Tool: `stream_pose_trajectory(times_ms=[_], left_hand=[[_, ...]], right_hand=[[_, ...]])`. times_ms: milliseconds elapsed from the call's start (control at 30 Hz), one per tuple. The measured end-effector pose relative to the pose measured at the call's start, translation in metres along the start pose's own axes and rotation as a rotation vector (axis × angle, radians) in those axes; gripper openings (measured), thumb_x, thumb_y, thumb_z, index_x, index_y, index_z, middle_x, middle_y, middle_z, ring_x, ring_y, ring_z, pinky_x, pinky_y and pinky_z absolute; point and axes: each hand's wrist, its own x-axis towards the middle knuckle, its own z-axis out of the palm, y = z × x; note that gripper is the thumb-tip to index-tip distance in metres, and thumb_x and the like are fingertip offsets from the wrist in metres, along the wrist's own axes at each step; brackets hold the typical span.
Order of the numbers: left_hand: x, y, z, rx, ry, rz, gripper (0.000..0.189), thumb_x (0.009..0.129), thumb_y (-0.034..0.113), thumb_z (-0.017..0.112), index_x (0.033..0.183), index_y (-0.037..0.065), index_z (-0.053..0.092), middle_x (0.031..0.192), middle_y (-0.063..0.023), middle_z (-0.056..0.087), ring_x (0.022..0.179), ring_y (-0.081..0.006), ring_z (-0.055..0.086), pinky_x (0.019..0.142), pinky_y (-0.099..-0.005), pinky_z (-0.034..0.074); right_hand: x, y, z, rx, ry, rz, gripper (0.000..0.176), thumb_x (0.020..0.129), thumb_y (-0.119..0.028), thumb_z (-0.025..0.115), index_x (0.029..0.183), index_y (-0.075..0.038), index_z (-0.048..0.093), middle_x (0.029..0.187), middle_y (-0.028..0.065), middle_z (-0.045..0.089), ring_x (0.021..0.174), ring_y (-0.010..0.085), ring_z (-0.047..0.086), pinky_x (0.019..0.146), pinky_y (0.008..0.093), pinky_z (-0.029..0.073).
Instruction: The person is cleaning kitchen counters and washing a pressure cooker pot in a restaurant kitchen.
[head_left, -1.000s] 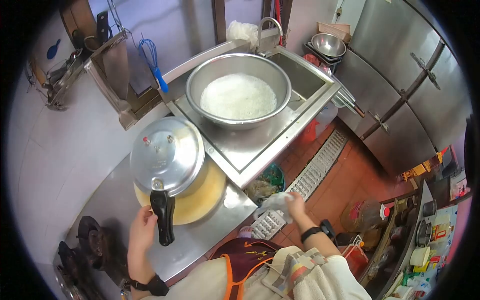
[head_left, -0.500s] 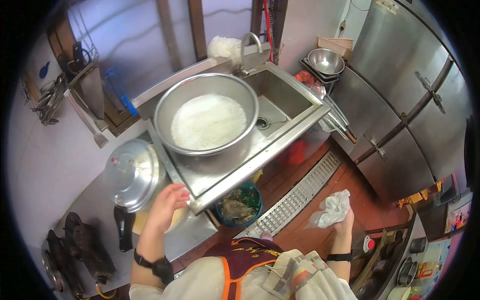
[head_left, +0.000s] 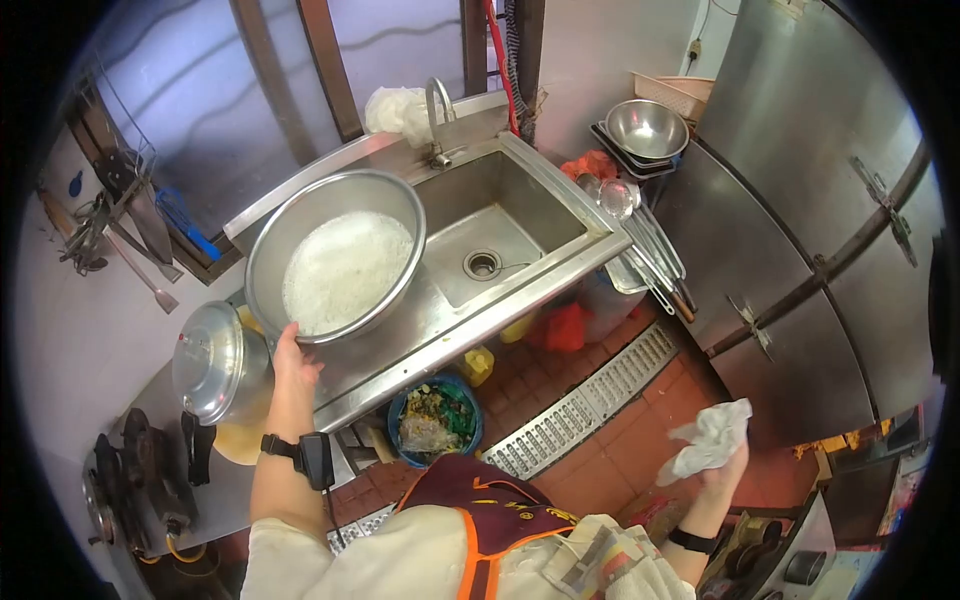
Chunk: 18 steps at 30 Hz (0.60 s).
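A large round metal basin (head_left: pixel 262 262) stands on the steel sink's left drainboard, holding a white, grainy mass like rice (head_left: pixel 345 270). My left hand (head_left: pixel 293 362) is at the basin's near rim, thumb up against the edge and fingers curled below it. Out to the right, over the floor, my right hand (head_left: pixel 732 470) is closed around a crumpled white plastic bag (head_left: pixel 710 438); its thin folds stick out past the fingers. Part of the right palm is hidden by the bag.
Right of the basin is the sink bowl (head_left: pixel 520 225) with a curved faucet (head_left: pixel 437 120). A lidded pot (head_left: pixel 215 365) stands left. Below the sink sits a blue waste bucket (head_left: pixel 398 400), beside a floor drain grate (head_left: pixel 590 395). A steel refrigerator (head_left: pixel 790 230) fills the right.
My left hand has moved up from the counter corner to the basin's rim. My right hand has moved a little right with the bag. The whole view has shifted.
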Motion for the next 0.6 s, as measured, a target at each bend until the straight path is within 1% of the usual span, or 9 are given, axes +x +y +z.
stream_pose_trajectory(times_ms=[67,100,200,267,300,400,433,533,600], left_hand=[[-0.027,0.009,0.015,-0.038,0.044,0.074,0.056,0.080,0.028,0.055,0.126,0.001,0.036,0.131,-0.0193,0.037,0.122,-0.0340,0.033,0.101,-0.0595,0.013],[-0.035,0.011,0.024,-0.061,0.064,0.109,0.054,0.080,0.025,0.055,0.125,0.000,0.037,0.129,-0.0193,0.039,0.120,-0.0343,0.037,0.100,-0.0612,0.017],[0.013,0.001,0.006,-0.275,0.011,0.085,0.045,0.079,0.016,0.052,0.119,0.000,0.042,0.121,-0.0184,0.047,0.112,-0.0347,0.045,0.092,-0.0590,0.034],[0.021,-0.007,-0.001,-0.323,-0.023,0.088,0.041,0.078,0.011,0.051,0.116,-0.001,0.043,0.118,-0.0178,0.049,0.110,-0.0333,0.048,0.086,-0.0542,0.042],[0.018,-0.009,0.000,-0.335,-0.037,0.084,0.039,0.078,0.008,0.050,0.115,-0.001,0.044,0.117,-0.0175,0.050,0.109,-0.0326,0.049,0.083,-0.0518,0.046],[-0.010,-0.017,0.018,-0.364,0.051,0.114,0.033,0.075,0.005,0.050,0.108,-0.002,0.047,0.108,-0.0154,0.054,0.100,-0.0299,0.054,0.084,-0.0460,0.047],[-0.016,-0.020,0.017,-0.328,0.073,0.120,0.032,0.075,0.004,0.050,0.106,-0.003,0.047,0.106,-0.0156,0.055,0.099,-0.0298,0.055,0.084,-0.0451,0.048],[-0.028,-0.022,0.025,-0.278,0.115,0.139,0.029,0.073,0.001,0.049,0.102,-0.004,0.048,0.101,-0.0159,0.057,0.095,-0.0293,0.057,0.082,-0.0423,0.050],[-0.042,-0.021,0.033,-0.278,0.144,0.118,0.027,0.072,0.000,0.048,0.099,-0.004,0.049,0.098,-0.0152,0.058,0.092,-0.0287,0.058,0.083,-0.0404,0.050]], right_hand=[[0.019,-0.017,0.025,-0.160,0.255,-0.087,0.026,0.090,-0.030,0.047,0.098,-0.006,0.054,0.081,0.0054,0.058,0.065,0.0171,0.057,0.048,0.0306,0.047],[0.034,-0.021,0.036,-0.119,0.242,-0.106,0.026,0.090,-0.029,0.046,0.099,-0.006,0.054,0.082,0.0056,0.058,0.064,0.0171,0.057,0.047,0.0294,0.046],[0.073,-0.020,0.068,-0.050,0.197,-0.131,0.025,0.091,-0.025,0.045,0.104,-0.004,0.053,0.086,0.0065,0.058,0.065,0.0173,0.057,0.046,0.0265,0.046],[0.099,-0.012,0.087,-0.065,0.150,-0.119,0.026,0.091,-0.022,0.043,0.107,-0.003,0.052,0.090,0.0077,0.059,0.067,0.0173,0.058,0.047,0.0256,0.047],[0.117,-0.007,0.076,-0.022,-0.040,-0.044,0.028,0.091,-0.022,0.044,0.109,-0.001,0.051,0.095,0.0093,0.059,0.071,0.0182,0.060,0.051,0.0275,0.050],[0.154,0.009,0.081,-0.158,0.052,-0.070,0.029,0.090,-0.020,0.045,0.110,0.001,0.051,0.097,0.0113,0.059,0.075,0.0194,0.061,0.055,0.0287,0.052],[0.169,0.011,0.076,-0.165,0.009,-0.034,0.028,0.090,-0.017,0.045,0.109,0.002,0.051,0.098,0.0129,0.059,0.080,0.0208,0.061,0.063,0.0315,0.052],[0.203,0.017,0.088,-0.105,0.016,0.100,0.027,0.089,-0.015,0.044,0.108,0.003,0.051,0.098,0.0138,0.059,0.084,0.0211,0.060,0.072,0.0337,0.051],[0.229,0.027,0.089,-0.094,-0.037,0.139,0.029,0.090,-0.018,0.044,0.109,0.003,0.051,0.098,0.0129,0.060,0.083,0.0215,0.060,0.071,0.0330,0.051]])
